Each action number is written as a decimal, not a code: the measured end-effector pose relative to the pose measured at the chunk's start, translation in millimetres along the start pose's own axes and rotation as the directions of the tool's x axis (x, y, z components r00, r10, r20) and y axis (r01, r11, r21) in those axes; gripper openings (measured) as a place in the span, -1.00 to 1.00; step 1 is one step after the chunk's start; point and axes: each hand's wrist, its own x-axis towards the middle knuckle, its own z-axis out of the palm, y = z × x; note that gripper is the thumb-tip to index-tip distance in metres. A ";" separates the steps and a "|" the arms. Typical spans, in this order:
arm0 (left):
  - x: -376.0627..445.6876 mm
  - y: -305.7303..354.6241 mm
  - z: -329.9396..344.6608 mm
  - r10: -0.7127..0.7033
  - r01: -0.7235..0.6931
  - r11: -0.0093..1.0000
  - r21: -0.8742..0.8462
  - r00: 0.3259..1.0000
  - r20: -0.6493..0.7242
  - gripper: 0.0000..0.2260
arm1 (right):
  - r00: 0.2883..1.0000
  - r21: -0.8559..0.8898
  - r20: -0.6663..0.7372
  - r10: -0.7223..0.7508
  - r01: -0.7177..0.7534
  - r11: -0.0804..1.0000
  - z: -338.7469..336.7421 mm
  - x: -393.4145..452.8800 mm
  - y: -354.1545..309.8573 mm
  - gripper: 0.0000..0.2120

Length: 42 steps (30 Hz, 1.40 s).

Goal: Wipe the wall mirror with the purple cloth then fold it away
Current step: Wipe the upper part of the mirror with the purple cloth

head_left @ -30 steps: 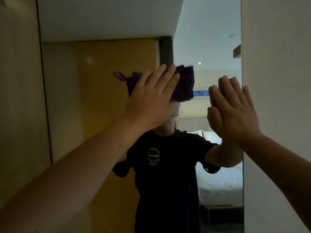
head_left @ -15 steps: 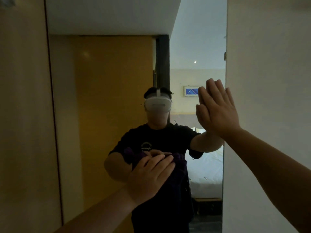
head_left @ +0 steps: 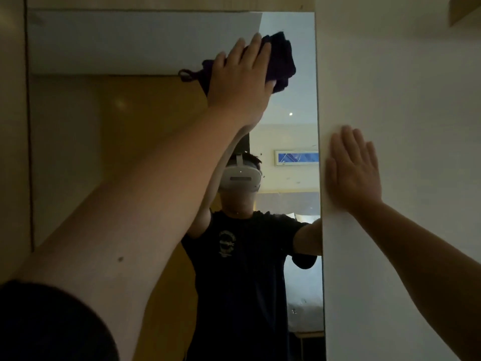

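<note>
The tall wall mirror (head_left: pixel 91 152) fills the middle and left of the head view, its right edge running down beside a white wall. My left hand (head_left: pixel 240 76) is raised near the mirror's top and presses the bunched purple cloth (head_left: pixel 282 61) flat against the glass. A small hanging loop of the cloth sticks out to the left of my hand. My right hand (head_left: pixel 354 170) lies flat with fingers spread on the white wall just right of the mirror's edge, holding nothing.
The white wall (head_left: pixel 403 100) stands right of the mirror, and a wooden panel (head_left: pixel 13 152) borders its left side. The glass reflects a person in a dark shirt, a bed and a framed picture. A wooden ledge (head_left: pixel 466 9) juts out at top right.
My left hand has swept the cloth from low on the glass up to near the mirror's top. My right hand has shifted off the mirror's edge onto the white wall.
</note>
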 end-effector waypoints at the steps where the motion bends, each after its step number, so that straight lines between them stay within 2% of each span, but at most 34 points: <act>1: -1.1 1.7 4.8 0.019 -0.019 0.999 0.033 1.000 0.001 -0.46 | 1.000 -0.008 -0.012 -0.005 0.005 1.000 2.3 -0.5 0.2 -0.41; 7: -76.4 21.3 13.4 0.208 -0.208 0.978 0.029 0.978 0.004 -0.43 | 0.999 -0.011 -0.042 -0.032 0.031 0.999 6.6 -1.0 4.4 -0.45; 14: -207.9 56.9 23.2 0.313 -0.311 0.950 -0.038 0.937 0.155 -0.39 | 0.999 0.010 -0.023 -0.037 0.037 0.999 7.3 -10.7 1.6 -0.48; 17: -287.0 84.7 30.1 0.427 -0.422 0.904 -0.071 0.874 0.235 -0.39 | 0.998 0.028 -0.048 -0.043 0.045 0.999 7.0 -26.5 1.3 -0.48; 19: -337.6 97.5 34.2 0.491 -0.483 0.870 -0.097 0.832 0.258 -0.42 | 0.998 0.029 -0.039 -0.052 0.053 0.998 5.5 -39.3 1.9 -0.49; 21: -358.9 100.3 38.3 0.492 -0.469 0.870 -0.151 0.845 0.212 -0.53 | 0.997 0.016 -0.029 -0.070 0.070 0.997 4.5 -47.0 3.5 -0.50; 25: -327.8 93.5 31.2 0.435 -0.415 0.868 -0.272 0.900 0.017 -0.71 | 0.995 -0.004 0.013 -0.102 0.102 0.995 3.9 -47.7 8.9 -0.48; 28: -248.9 87.1 19.0 0.205 -0.261 0.887 -0.381 0.962 -0.183 -0.73 | 0.995 -0.028 0.016 -0.102 0.103 0.994 5.4 -47.1 10.1 -0.47; 30: -171.5 76.9 12.6 0.064 -0.155 0.907 -0.393 0.970 -0.235 -0.68 | 0.994 -0.052 -0.001 -0.110 0.110 0.993 6.3 -46.2 10.2 -0.48; 32: -93.7 64.9 6.0 0.005 -0.064 0.958 -0.278 0.978 -0.206 -0.59 | 0.993 -0.061 -0.015 -0.117 0.116 0.991 8.3 -46.2 11.3 -0.48; 35: -34.4 60.3 9.9 0.040 -0.043 0.997 -0.068 0.998 -0.040 -0.52 | 0.991 -0.065 -0.017 -0.130 0.128 0.990 11.8 -48.0 15.0 -0.47; 37: -39.6 63.0 17.1 0.105 -0.104 0.995 0.004 0.994 -0.021 -0.49 | 0.992 -0.068 -0.013 -0.126 0.125 0.990 13.0 -48.4 16.3 -0.46; 42: -117.9 75.2 24.6 0.292 -0.292 0.956 -0.013 0.956 -0.001 -0.47 | 0.989 -0.029 -0.030 -0.147 0.146 0.989 14.8 -48.9 17.8 -0.47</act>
